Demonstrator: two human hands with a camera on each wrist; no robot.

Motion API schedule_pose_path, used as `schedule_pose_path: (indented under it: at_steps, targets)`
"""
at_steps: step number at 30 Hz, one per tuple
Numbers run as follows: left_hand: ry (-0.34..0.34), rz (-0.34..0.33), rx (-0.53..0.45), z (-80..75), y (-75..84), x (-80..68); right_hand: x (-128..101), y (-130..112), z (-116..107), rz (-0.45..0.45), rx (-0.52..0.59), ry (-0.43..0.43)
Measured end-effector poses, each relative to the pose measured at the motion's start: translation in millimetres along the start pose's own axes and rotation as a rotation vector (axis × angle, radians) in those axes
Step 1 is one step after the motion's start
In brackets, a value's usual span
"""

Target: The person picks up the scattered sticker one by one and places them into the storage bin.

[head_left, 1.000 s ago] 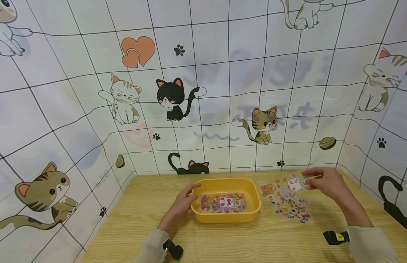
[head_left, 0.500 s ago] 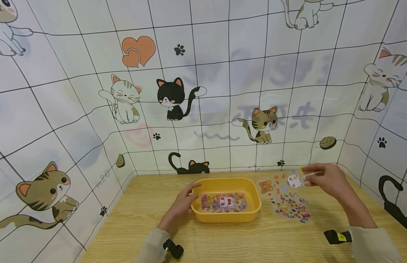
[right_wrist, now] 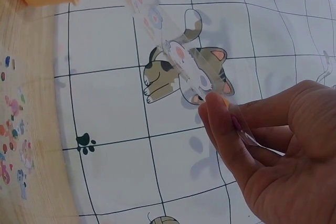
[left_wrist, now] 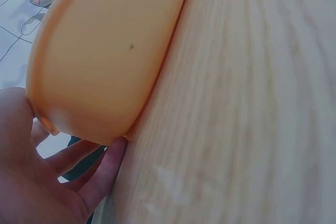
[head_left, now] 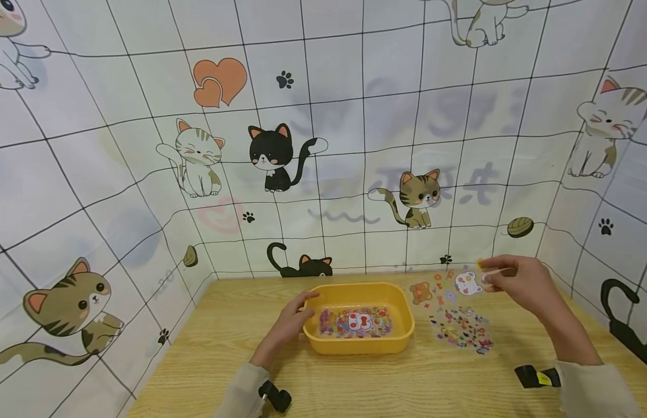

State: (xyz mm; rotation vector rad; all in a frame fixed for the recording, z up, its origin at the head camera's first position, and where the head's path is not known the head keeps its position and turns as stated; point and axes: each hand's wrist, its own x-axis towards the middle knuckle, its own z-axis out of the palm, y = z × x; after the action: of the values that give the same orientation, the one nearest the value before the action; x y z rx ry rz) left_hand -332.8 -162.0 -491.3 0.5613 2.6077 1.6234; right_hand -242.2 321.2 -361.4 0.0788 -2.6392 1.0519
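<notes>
A yellow plastic tub [head_left: 360, 347] stands on the wooden table, with a sticker sheet [head_left: 360, 321] showing a white character with a red bow lying inside. My left hand [head_left: 289, 319] holds the tub's left end; in the left wrist view its fingers [left_wrist: 107, 169] reach round the end wall down to the bottom corner. To the right of the tub, my right hand [head_left: 519, 281] pinches a clear sticker sheet [head_left: 467, 283] by its right edge, thumb against fingers. A brown bear and a white animal face are printed on it. It hangs raised and tilted in the right wrist view.
More clear sticker sheet [head_left: 462, 331] with many small colourful figures lies on the table right of the tub. The wooden table top [head_left: 386, 386] extends in front. A white cloth wall [head_left: 334, 191] with cat prints closes off the back and both sides.
My right hand has risen slightly, lifting the pinched sticker sheet, whose bear corner has shifted up and left. My left hand and the tub stay where they were.
</notes>
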Motion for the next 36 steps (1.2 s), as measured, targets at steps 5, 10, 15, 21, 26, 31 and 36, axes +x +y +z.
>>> schedule_pose_path:
  at_steps: [5,10,15,21,26,31,36]
  targets:
    - [-0.012,-0.013,-0.014,-0.2,-0.2,0.5,-1.2,-4.6,0.5,-0.02,0.0,0.015]
    - [-0.014,-0.025,-0.024,-0.5,-0.3,2.1,-0.8,-9.7,4.4,-0.039,0.013,0.014]
    - [-0.023,-0.017,-0.033,-0.6,0.3,2.5,0.0,-16.0,10.2,-0.065,0.034,0.008]
    - [-0.007,-0.009,-0.025,-0.1,1.5,0.5,1.3,-22.6,21.1,-0.074,0.031,-0.025]
    - [0.005,0.004,-0.031,0.2,2.1,0.4,4.1,-27.8,32.8,-0.094,0.053,-0.038]
    - [0.003,0.002,-0.019,0.4,-1.1,1.0,8.5,-35.9,44.5,-0.094,0.077,-0.064]
    - [-0.006,-0.005,-0.009,0.5,-3.1,2.0,13.4,-45.9,54.0,-0.104,0.094,-0.103]
